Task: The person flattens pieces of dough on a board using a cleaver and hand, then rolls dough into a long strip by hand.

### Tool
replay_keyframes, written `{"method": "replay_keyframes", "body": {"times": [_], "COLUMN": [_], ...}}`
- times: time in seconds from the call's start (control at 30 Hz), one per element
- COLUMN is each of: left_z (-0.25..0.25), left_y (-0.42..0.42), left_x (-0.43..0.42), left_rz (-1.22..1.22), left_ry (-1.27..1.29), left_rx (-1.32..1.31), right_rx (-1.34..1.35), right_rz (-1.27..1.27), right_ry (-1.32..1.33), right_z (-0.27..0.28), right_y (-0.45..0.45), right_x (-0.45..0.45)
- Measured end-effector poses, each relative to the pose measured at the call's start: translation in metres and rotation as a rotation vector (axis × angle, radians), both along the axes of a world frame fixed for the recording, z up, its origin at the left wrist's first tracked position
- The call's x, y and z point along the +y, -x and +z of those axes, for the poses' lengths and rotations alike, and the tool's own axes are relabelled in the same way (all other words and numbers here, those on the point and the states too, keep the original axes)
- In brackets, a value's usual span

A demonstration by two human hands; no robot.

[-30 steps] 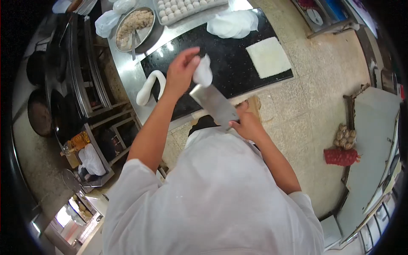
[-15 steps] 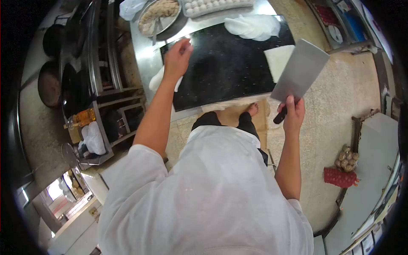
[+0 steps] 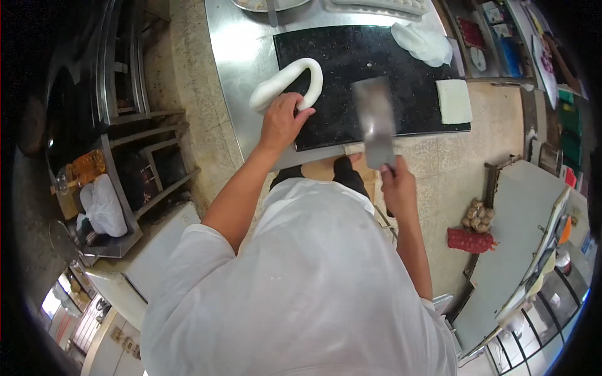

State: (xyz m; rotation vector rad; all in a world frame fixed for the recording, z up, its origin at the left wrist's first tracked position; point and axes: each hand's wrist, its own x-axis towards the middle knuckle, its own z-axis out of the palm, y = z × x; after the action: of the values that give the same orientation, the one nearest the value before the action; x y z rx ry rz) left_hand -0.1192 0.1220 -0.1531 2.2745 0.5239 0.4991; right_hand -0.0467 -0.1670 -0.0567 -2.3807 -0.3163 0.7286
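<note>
A thick white rope of dough point(image 3: 315, 75) lies bent in a U over the left edge of the black slab point(image 3: 338, 56). My left hand point(image 3: 283, 122) is closed around the near part of the dough, thumb pointing right. In my right hand point(image 3: 399, 188) is a cleaver point(image 3: 374, 116), gripped by its handle at the slab's front edge. Its wide blade points away from me over the middle of the slab and is blurred by motion. The handle is mostly hidden by my fingers.
A white pile in thin layers point(image 3: 423, 44) sits at the slab's far right. A folded white cloth point(image 3: 454, 101) lies at its right edge. Behind are a metal bowl point(image 3: 291, 9) and an egg tray point(image 3: 376, 9). Metal shelving point(image 3: 150, 135) stands left.
My left hand has come down onto the dough rope, which now lies bent on the slab's edge. The cleaver has swung left from beyond the slab's right side to over it.
</note>
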Motion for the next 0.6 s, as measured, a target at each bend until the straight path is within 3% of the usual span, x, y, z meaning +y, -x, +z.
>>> {"method": "replay_keyframes", "body": {"times": [0.03, 0.1, 0.23, 0.33, 0.4, 0.53, 0.6], "left_z": [0.0, -0.001, -0.008, 0.006, 0.029, 0.022, 0.034], "left_y": [-0.001, -0.002, 0.006, 0.004, 0.0, -0.008, -0.027], "left_x": [0.002, 0.005, 0.015, 0.021, 0.018, 0.01, -0.008], "left_rz": [-0.037, -0.074, -0.128, -0.168, -0.073, 0.002, -0.301], "left_ry": [-0.077, -0.121, -0.18, -0.142, 0.152, 0.173, -0.284], "left_rx": [-0.059, -0.13, -0.122, -0.056, 0.121, -0.181, 0.248], "right_rx": [-0.014, -0.198, -0.24, -0.24, -0.181, -0.035, 0.063], "right_rz": [-0.004, 0.406, 0.555, 0.563, 0.513, 0.384, 0.073], "right_ry": [0.008, 0.225, 0.267, 0.203, 0.156, 0.159, -0.066], "right_z": [0.012, 0.034, 0.014, 0.002, -0.006, -0.003, -0.01], "right_y": [0.005, 0.013, 0.011, 0.008, 0.016, 0.015, 0.027], "right_x": [0.018, 0.05, 0.082, 0.073, 0.054, 0.004, -0.053]}}
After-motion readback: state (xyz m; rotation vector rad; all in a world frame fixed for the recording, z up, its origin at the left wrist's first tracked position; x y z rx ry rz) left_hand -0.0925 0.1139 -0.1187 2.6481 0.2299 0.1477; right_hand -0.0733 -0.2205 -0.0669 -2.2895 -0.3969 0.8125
